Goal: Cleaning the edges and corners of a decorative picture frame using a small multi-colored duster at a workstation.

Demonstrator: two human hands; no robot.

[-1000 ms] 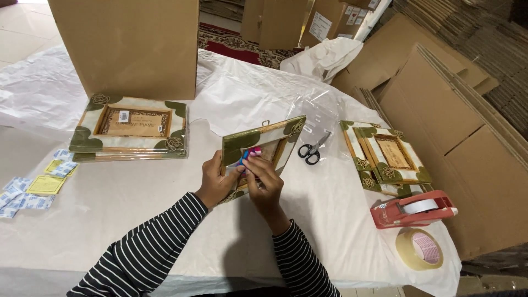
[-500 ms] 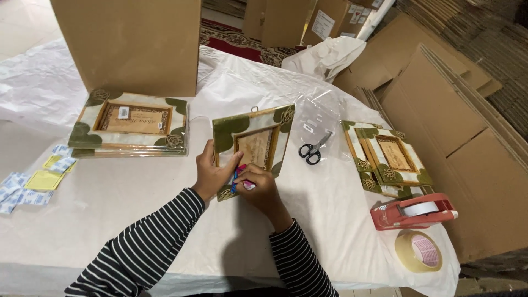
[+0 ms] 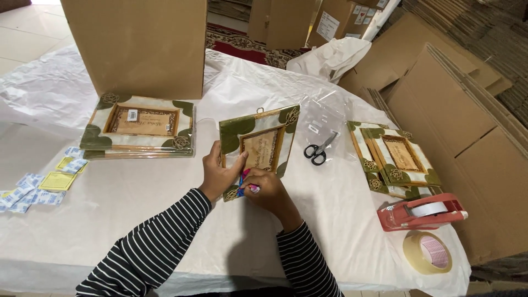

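Your left hand (image 3: 220,175) holds the green-and-cream decorative frame (image 3: 258,147) by its left edge, thumb laid over the front face and the other fingers hidden behind it, so you are pinching the frame's side between them. The frame stands tilted up off the white-covered worktop (image 3: 137,220), its lower edge resting near your wrists, its small hanging loop at the top, its long axis running up and away from you with a slight lean to the right.

Your right hand (image 3: 268,190) sits at the frame's lower edge, just right of your left hand and touching the frame's bottom corner. Its fingers are curled in and pressed together around a small pink and blue item (image 3: 246,181); what that item is you cannot tell from here, as the knuckles cover most of it. The frame lies straight ahead of both sets of fingers, and the right hand is the nearer one to the lower corner.

Left of the frame lies a stack of larger frames (image 3: 140,125) flat on the worktop, at the foot of a tall brown cardboard box (image 3: 137,44); farther left are small blue and yellow packets (image 3: 41,184). Right of the frame lie black-handled scissors (image 3: 317,149) on a clear plastic bag (image 3: 324,118), then another pile of frames (image 3: 393,159). Beyond that pile, toward your side, are a red tape dispenser (image 3: 421,212) and a loose tape roll (image 3: 428,253).
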